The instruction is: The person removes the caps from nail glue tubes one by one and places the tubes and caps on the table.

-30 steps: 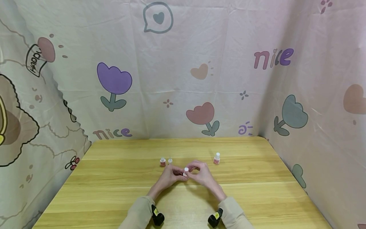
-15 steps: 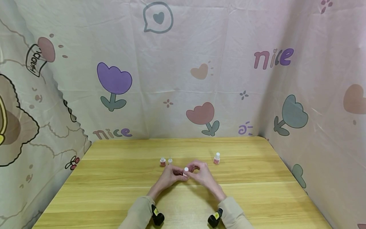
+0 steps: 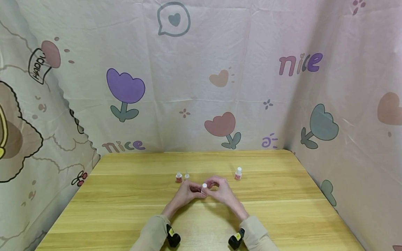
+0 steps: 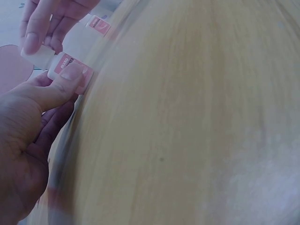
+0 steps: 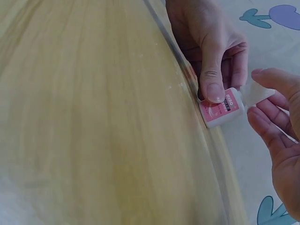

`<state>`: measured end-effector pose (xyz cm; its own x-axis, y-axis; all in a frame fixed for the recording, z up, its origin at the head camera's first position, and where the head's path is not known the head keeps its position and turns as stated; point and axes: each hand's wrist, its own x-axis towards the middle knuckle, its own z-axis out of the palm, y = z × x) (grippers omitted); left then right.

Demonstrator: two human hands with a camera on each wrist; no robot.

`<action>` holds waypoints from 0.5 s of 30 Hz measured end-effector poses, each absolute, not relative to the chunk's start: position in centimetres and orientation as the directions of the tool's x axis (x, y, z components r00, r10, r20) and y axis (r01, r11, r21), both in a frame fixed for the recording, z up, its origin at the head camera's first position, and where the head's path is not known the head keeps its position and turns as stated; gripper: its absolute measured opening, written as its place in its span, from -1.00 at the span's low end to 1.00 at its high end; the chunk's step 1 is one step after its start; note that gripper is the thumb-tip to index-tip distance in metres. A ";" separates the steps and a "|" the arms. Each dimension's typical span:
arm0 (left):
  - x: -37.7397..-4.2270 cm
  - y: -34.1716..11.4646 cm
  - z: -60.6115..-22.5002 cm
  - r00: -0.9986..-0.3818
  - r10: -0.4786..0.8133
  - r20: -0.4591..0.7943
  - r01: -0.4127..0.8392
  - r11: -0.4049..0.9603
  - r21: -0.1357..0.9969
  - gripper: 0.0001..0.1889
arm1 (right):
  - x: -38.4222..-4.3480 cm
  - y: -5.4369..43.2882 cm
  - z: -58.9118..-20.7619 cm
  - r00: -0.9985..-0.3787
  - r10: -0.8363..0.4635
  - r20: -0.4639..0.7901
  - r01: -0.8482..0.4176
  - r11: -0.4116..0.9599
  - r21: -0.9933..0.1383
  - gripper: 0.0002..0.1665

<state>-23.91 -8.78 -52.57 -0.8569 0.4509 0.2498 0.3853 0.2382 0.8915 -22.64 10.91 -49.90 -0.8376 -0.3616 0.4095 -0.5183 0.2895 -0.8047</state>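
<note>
Over the middle of the table, my left hand (image 3: pixel 184 194) grips a small bottle (image 5: pixel 219 112) by its sides, thumb across the pink label. It has a white body and a white cap (image 5: pixel 255 93). From the other side my right hand (image 3: pixel 223 192) pinches that cap, thumb on one side and fingers on the other. In the left wrist view the cap (image 4: pixel 40 57) sits in line with the bottle neck, partly covered by the right fingers. Seen from the head, the fingers hide most of the bottle's lower part.
Behind my left hand stands a similar bottle (image 3: pixel 178 178) with its cap off. Beside it a white cap (image 3: pixel 187 176) stands with a thin stem pointing up. A capped bottle (image 3: pixel 238 174) is at the back right. Patterned cloth (image 3: pixel 188 83) hangs behind the wooden table (image 3: pixel 132 195).
</note>
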 end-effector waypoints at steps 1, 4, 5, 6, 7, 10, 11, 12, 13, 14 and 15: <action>-23.9 -8.8 -52.5 -0.855 0.453 0.253 0.388 0.234 0.891 -0.83 | -22.7 10.9 -50.1 -0.845 -0.350 0.404 -0.509 0.296 -0.808 -0.83; -23.8 -8.8 -52.4 -0.853 0.455 0.258 0.392 0.231 0.891 -0.83 | -22.9 11.1 -50.4 -0.861 -0.323 0.392 -0.487 0.307 -0.817 -0.83; -23.8 -8.7 -52.4 -0.853 0.454 0.256 0.390 0.232 0.891 -0.82 | -23.0 11.1 -50.4 -0.864 -0.317 0.390 -0.483 0.309 -0.819 -0.83; -23.9 -8.7 -52.4 -0.855 0.453 0.253 0.387 0.234 0.892 -0.82 | -23.0 11.1 -50.4 -0.865 -0.315 0.391 -0.483 0.310 -0.819 -0.83; -23.9 -8.7 -52.5 -0.857 0.452 0.250 0.385 0.236 0.892 -0.82 | -23.0 11.1 -50.4 -0.864 -0.315 0.392 -0.484 0.312 -0.817 -0.83; -23.9 -8.7 -52.5 -0.863 0.447 0.237 0.372 0.244 0.895 -0.82 | -23.0 11.1 -50.3 -0.852 -0.328 0.407 -0.504 0.310 -0.806 -0.84; -24.0 -8.7 -52.5 -0.864 0.446 0.234 0.370 0.247 0.896 -0.82 | -23.0 11.1 -50.3 -0.847 -0.334 0.415 -0.513 0.307 -0.802 -0.85; -23.9 -8.7 -52.5 -0.863 0.446 0.235 0.371 0.246 0.896 -0.82 | -23.0 11.1 -50.4 -0.842 -0.340 0.419 -0.520 0.303 -0.799 -0.85; -23.9 -8.7 -52.5 -0.863 0.446 0.236 0.371 0.244 0.896 -0.81 | -23.0 11.1 -50.3 -0.837 -0.347 0.424 -0.527 0.298 -0.796 -0.86; -23.9 -8.7 -52.5 -0.864 0.445 0.235 0.371 0.245 0.896 -0.81 | -23.0 11.1 -50.3 -0.832 -0.356 0.427 -0.533 0.294 -0.793 -0.86; -23.9 -8.7 -52.5 -0.864 0.445 0.237 0.372 0.246 0.895 -0.81 | -23.0 11.1 -50.3 -0.827 -0.366 0.426 -0.536 0.289 -0.793 -0.86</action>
<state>-23.94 -8.72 -52.49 -0.8638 0.4447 0.2369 0.3722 0.2461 0.8949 -22.98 11.10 -50.30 -0.8274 -0.3658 0.4261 -0.5361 0.2888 -0.7932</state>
